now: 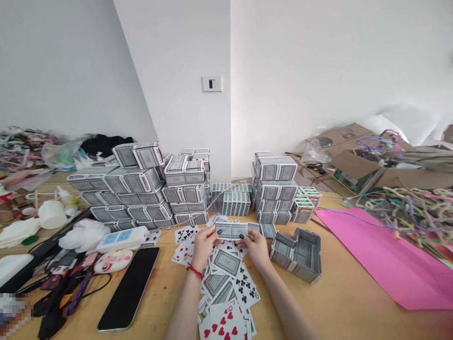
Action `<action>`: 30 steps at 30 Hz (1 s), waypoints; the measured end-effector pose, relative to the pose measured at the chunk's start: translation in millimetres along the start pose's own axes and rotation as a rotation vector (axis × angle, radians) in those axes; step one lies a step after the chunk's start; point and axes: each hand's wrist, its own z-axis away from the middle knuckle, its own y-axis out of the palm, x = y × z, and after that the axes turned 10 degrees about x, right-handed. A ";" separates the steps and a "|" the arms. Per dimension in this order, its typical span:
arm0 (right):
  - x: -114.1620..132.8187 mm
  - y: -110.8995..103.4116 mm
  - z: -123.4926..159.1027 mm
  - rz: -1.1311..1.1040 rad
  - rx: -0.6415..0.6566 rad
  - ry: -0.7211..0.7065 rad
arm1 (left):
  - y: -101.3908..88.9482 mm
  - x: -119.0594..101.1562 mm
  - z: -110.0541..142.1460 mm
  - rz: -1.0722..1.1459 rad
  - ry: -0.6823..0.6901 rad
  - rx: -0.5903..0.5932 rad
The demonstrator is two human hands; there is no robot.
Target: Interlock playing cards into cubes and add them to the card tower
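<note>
A wooden table [169, 295] carries loose playing cards [227, 262], stacked card blocks [132, 182], a phone [129, 290] and pink paper [385, 262].

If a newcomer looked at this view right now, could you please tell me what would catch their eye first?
The gray stacks of playing-card blocks, rising left and right of centre, would probably draw the eye first. Next might come the bright pink sheet at the right, then, in the middle, the left hand and right hand holding a card strip over loose cards.
</note>
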 end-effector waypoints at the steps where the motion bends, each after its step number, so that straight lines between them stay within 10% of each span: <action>1: -0.2 0.0 -0.2 0.000 -0.001 0.001 | 1.1 -0.1 0.1 0.008 -0.002 -0.012; 30: 1.7 5.7 1.8 0.069 -0.087 -0.044 | 11.7 -8.6 6.3 0.107 -0.040 0.005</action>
